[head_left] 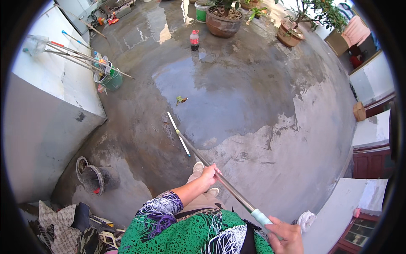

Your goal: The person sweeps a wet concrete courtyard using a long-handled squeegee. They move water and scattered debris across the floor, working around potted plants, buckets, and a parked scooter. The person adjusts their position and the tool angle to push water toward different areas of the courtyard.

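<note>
Both hands are clamped on a long metal squeegee pole (pixel 220 178): the left hand (pixel 208 174) mid-shaft, the right hand (pixel 284 236) on its pale grip. Its white blade (pixel 178 133) rests on the wet concrete floor (pixel 262 139) beside a puddle. A fallen leaf (pixel 181 100) lies ahead, a bottle (pixel 194 40) and potted plants (pixel 223 19) beyond, a dark bucket (pixel 96 179) to the left.

On the wet concrete floor (pixel 253 97) stand a red-capped bottle (pixel 194 40), two potted plants in brown clay pots (pixel 223 23) (pixel 289 36), a green bucket of long-handled tools (pixel 111 78) by the white wall (pixel 50 80), a toppled black bucket (pixel 95 178), and a small fallen leaf (pixel 181 100).
</note>
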The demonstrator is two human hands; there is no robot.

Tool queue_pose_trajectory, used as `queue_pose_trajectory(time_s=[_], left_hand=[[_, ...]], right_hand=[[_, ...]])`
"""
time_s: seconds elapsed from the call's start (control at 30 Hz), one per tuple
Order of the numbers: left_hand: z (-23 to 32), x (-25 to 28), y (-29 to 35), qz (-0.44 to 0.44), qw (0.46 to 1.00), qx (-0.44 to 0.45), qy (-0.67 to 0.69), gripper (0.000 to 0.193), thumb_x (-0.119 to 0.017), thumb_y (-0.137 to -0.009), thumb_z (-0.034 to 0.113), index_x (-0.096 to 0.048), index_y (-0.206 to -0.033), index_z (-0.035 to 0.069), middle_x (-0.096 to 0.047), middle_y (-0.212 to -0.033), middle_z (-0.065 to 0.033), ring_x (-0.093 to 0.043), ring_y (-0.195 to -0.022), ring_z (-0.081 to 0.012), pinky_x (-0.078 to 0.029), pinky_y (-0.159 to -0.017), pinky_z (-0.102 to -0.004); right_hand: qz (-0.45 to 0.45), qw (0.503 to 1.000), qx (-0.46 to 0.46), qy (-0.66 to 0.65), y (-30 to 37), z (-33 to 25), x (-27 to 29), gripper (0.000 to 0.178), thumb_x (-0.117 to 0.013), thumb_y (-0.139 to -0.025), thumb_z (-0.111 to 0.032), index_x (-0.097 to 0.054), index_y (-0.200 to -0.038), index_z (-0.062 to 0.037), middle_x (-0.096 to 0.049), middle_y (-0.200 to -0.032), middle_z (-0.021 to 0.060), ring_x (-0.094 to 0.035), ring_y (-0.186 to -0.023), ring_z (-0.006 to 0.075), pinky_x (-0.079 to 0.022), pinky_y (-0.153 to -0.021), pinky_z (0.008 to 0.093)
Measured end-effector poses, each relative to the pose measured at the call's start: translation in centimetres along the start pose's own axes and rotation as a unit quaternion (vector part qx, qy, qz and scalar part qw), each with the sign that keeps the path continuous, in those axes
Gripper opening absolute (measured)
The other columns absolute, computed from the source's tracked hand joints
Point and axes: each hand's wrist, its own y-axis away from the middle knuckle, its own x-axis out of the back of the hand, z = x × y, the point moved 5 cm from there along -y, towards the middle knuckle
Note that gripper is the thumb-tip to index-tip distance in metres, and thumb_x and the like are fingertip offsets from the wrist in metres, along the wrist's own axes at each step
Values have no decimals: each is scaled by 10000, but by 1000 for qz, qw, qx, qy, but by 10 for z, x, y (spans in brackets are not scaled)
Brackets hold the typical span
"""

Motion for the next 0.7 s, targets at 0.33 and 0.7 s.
queue_pose_trajectory(time_s=[0.33, 0.7], left_hand=[[-66, -129, 30, -21, 997, 60, -51, 143, -457, -868, 128, -374, -761, 79, -408, -603, -33, -446, -523, -183, -414, -510, -386], [-155, -198, -91, -137, 962, 171, -161, 155, -482, -865, 137, -415, -754, 54, -436, -597, -40, -467, -513, -176, -459, -489, -348]], right_hand=[[158, 983, -81, -42, 60, 11, 48, 230, -522, -772, 17, -590, -985, 72, -582, -1027, 243, -584, -935, 267, -435, -828, 328], [224, 957, -88, 164, 10, 20, -2, 207, -554, -771, 5, -607, -970, 27, -615, -951, 213, -619, -864, 259, -472, -750, 310]])
